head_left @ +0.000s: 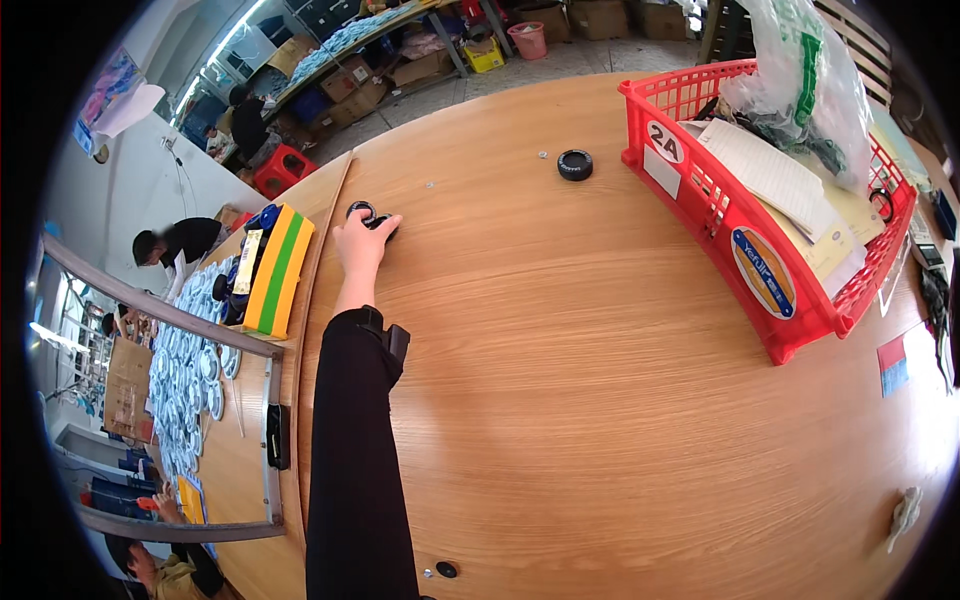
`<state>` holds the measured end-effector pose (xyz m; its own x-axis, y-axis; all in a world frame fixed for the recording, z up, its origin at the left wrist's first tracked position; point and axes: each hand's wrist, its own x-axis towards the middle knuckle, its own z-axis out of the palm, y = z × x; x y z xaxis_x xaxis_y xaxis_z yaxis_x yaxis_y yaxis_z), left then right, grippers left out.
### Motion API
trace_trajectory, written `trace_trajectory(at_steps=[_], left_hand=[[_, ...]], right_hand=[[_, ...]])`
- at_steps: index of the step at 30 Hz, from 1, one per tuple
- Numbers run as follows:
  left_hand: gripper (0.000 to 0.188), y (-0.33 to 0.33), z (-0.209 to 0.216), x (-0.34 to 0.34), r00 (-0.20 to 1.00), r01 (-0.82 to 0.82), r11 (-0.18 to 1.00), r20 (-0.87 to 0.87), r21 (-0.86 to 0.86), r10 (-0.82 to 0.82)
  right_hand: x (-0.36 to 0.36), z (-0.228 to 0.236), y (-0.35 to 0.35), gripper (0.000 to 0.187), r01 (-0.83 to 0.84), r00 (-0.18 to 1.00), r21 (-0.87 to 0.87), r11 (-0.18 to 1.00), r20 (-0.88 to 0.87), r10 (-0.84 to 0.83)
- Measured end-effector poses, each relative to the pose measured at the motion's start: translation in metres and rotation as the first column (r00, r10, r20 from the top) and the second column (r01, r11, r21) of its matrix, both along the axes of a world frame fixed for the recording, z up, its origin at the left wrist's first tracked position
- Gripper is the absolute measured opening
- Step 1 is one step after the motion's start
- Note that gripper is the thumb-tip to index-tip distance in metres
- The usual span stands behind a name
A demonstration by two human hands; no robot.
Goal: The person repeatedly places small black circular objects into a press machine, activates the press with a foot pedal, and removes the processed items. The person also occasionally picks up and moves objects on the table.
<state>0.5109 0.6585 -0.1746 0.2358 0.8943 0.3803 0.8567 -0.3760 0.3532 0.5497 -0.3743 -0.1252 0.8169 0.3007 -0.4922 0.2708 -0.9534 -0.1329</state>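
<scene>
My left hand reaches across the wooden table near its left edge, with the fingers and thumb closed around small black ringed parts that look like toy wheels. The fingers partly hide them, so I cannot tell whether they are joined. A similar black toy wheel lies flat farther right, toward the far side. Next to it is a tiny clear piece. Close to the near edge rest a small black disc and a shiny bit. My right hand is out of view.
A red plastic basket with papers and a clear bag stands at the right. A yellow and green box sits beyond a raised strip on the left. Crumpled white material lies at the lower right. Other people work at the left.
</scene>
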Motion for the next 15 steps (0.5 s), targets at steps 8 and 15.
trace_trajectory(at_steps=[8, 15], left_hand=[[0.059, -0.005, 0.016, 0.013, 0.996, -0.019, 0.995, -0.085, -0.101, 0.011], [0.063, -0.038, 0.022, 0.072, 0.957, 0.158, 0.980, 0.263, -0.123, -0.121]], right_hand=[[-0.003, -0.001, -0.004, 0.121, -0.012, 1.000, 0.019, 1.000, 0.004, 0.012], [0.000, 0.001, -0.001, 0.119, -0.005, 1.000, -0.007, 1.000, -0.025, 0.005]])
